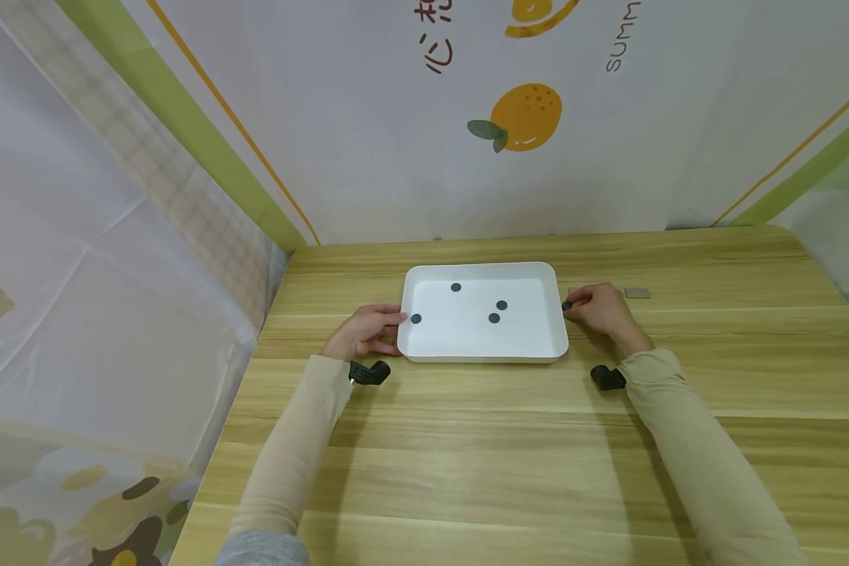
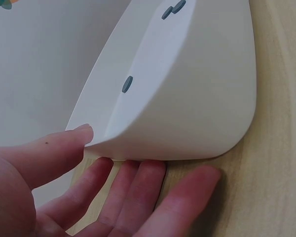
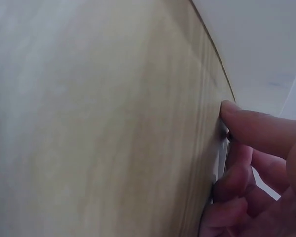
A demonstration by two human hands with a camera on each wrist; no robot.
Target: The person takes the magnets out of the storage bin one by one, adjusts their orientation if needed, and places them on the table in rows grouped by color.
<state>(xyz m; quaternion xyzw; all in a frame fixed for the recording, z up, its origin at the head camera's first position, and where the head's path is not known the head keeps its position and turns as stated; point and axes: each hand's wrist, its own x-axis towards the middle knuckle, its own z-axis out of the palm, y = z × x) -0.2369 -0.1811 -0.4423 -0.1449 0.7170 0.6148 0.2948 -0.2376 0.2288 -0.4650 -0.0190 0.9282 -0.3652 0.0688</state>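
Observation:
A shallow white tray [image 1: 453, 343] stands on the wooden table, with several small dark round discs [image 1: 456, 287] lying inside it. My left hand [image 1: 369, 326] holds the tray's left end; in the left wrist view its thumb [image 2: 64, 145] lies over the rim and the fingertips touch the outer wall. Just outside the right wall, my right hand [image 1: 604, 306] pinches another dark disc [image 1: 567, 306] between thumb and fingers. In the right wrist view the thumb and curled fingers mostly hide that disc.
A flat grey rectangular piece [image 1: 637, 292] lies on the table [image 1: 481, 440] right of my right hand, which partly covers similar grey bits. Behind the table's back edge hangs a white cloth [image 1: 368, 173] printed with oranges. A black camera [image 1: 370, 373] is strapped to each wrist.

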